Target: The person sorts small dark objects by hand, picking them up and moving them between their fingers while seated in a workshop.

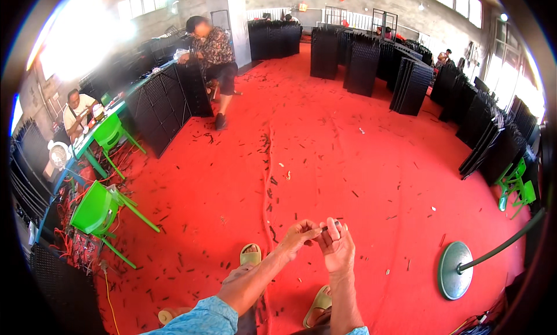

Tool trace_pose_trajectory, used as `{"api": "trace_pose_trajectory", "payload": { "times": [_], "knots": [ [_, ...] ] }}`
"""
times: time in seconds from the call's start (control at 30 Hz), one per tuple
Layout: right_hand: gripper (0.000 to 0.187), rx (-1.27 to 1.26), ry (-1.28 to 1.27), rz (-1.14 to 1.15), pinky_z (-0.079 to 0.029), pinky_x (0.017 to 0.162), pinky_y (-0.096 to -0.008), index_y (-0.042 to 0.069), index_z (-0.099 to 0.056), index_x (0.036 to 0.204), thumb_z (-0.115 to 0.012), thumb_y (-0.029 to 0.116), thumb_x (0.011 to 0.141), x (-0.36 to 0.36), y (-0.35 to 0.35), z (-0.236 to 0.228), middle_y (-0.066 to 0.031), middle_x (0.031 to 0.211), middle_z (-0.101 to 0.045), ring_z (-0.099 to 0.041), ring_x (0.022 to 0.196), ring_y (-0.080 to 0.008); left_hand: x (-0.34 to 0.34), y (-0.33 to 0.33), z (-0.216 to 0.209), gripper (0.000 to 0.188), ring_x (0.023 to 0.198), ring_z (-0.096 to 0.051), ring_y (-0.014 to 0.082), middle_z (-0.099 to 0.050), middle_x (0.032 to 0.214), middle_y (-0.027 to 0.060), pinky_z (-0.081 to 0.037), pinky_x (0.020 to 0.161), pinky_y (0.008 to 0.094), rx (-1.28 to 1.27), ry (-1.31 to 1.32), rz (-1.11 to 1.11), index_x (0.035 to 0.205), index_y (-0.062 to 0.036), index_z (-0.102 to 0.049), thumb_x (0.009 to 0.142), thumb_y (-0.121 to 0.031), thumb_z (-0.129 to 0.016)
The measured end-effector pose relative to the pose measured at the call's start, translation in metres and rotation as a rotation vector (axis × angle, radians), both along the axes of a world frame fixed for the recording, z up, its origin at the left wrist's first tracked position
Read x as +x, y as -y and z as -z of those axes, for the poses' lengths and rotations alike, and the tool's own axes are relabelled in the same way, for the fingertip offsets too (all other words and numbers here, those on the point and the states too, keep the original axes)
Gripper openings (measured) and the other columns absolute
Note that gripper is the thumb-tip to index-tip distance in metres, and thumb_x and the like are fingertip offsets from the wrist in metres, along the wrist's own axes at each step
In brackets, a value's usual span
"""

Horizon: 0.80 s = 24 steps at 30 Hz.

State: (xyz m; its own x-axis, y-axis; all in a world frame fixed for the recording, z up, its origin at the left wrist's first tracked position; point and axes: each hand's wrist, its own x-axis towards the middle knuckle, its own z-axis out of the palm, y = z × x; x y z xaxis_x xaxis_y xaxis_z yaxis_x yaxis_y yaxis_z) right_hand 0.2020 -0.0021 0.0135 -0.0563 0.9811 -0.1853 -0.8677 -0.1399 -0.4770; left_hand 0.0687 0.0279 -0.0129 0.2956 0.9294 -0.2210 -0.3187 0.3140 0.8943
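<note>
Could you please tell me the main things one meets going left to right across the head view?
White fan, nearest green chair, standing co-worker, left sandal, left hand, right hand, round green base.

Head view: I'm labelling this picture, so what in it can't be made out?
All in the head view:
Small dark piece between the left hand and right hand: too small, partly covered by them; full shape unclear.
Right sandal: partly hidden behind the right forearm.
Curved green pole: far end lost at the dark right rim.
Upper-left window: washed out by glare.
</note>
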Motion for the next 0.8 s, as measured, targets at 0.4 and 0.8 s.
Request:
{"api": "trace_pose_trajectory", "payload": {
  "times": [0.4, 0.8],
  "knots": [
    [0.022, -0.054, 0.071, 0.088, -0.039, 0.084, -0.0305, 0.01, -0.052, 0.1, -0.054, 0.024, 0.083, -0.004, -0.004, 0.013, -0.0038, 0.099, -0.058, -0.051, 0.098, -0.0138, 0.002, -0.002, 0.0, 0.014, 0.068, -0.047, 0.0048, -0.056, 0.072, -0.0037, -0.037, 0.063, 0.0199, 0.149, -0.017, -0.018, 0.08, -0.0075, -0.061, 0.076, -0.019, -0.067],
    [0.018, -0.092, 0.088, 0.061, -0.038, 0.084, -0.0311, 0.011, -0.054, 0.096, -0.055, 0.022, 0.082, -0.01, 0.002, 0.007, -0.0007, 0.093, -0.059, -0.052, 0.092, -0.0123, 0.0, 0.002, -0.012, 0.009, 0.066, -0.047, 0.0055, -0.055, 0.072, -0.0024, -0.038, 0.061, 0.0198, 0.22, 0.04, 0.009, 0.079, -0.0067, -0.058, 0.076, -0.011, -0.066]
  ]
}}
